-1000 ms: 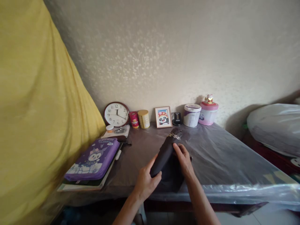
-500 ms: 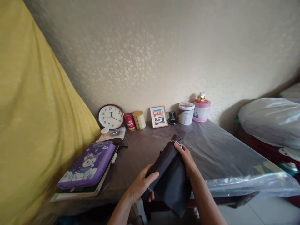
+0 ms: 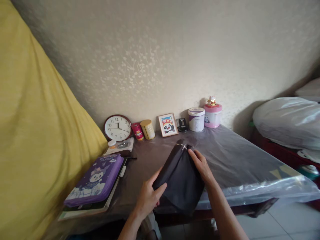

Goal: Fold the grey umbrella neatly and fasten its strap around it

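Observation:
A folded black umbrella (image 3: 178,175) lies slantwise near the front edge of the table (image 3: 232,160), its loose canopy fabric spread out beside the shaft. My left hand (image 3: 148,197) is closed round the handle end at the near side. My right hand (image 3: 202,165) rests on the fabric near the umbrella's far tip, fingers pressed on the cloth.
A purple cartoon case (image 3: 96,180) lies on books at the left. Along the wall stand a clock (image 3: 117,128), two small tins (image 3: 143,130), a framed panda picture (image 3: 168,124) and two tubs (image 3: 205,117). A yellow curtain (image 3: 32,140) hangs left; a plastic-covered bundle (image 3: 287,123) sits right.
The umbrella's fabric hung over the table edge half a second ago; now it lies up on the table. Both hands have shifted with it, the right hand staying near the far tip.

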A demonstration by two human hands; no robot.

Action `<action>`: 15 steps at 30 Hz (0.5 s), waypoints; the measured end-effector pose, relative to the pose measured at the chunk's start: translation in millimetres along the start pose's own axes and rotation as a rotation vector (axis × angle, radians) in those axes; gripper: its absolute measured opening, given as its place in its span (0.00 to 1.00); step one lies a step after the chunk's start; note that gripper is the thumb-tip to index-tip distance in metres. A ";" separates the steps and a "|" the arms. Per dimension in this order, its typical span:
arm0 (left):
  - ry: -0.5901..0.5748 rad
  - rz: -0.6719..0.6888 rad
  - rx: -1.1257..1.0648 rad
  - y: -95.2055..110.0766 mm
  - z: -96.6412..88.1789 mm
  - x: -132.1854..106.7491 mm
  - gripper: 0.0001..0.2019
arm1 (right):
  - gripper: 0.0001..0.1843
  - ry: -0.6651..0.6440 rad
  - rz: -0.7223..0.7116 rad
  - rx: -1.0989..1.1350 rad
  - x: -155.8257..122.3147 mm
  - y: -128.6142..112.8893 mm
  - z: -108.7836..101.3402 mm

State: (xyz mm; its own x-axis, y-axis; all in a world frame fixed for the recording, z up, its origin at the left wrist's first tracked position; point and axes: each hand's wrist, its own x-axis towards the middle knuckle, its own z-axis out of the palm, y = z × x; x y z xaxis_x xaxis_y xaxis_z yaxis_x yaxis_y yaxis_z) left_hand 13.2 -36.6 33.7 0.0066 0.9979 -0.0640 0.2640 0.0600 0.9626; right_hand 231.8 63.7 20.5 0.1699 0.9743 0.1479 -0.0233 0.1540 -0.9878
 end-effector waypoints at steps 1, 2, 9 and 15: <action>-0.020 -0.065 -0.076 1.3 -1.6 0.0 0.29 | 0.23 0.046 -0.013 0.025 1.9 0.6 -4.8; -0.037 -0.102 -0.144 1.8 -3.2 0.1 0.28 | 0.23 0.106 -0.023 0.069 4.2 1.9 -9.7; -0.024 -0.193 -0.364 -6.8 -9.6 5.3 0.18 | 0.17 0.282 0.027 0.396 13.9 10.4 -40.7; 0.056 -0.171 -0.361 -6.1 -0.9 12.3 0.19 | 0.19 0.193 0.020 0.341 10.9 11.6 -48.8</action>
State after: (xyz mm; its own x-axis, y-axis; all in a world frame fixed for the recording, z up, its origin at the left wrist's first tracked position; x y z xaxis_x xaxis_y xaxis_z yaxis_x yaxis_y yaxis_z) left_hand 10.8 -24.7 27.3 -0.0631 0.9721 -0.2260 -0.0987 0.2193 0.9707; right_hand 281.5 68.1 8.3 0.3475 0.9339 0.0846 -0.3495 0.2127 -0.9125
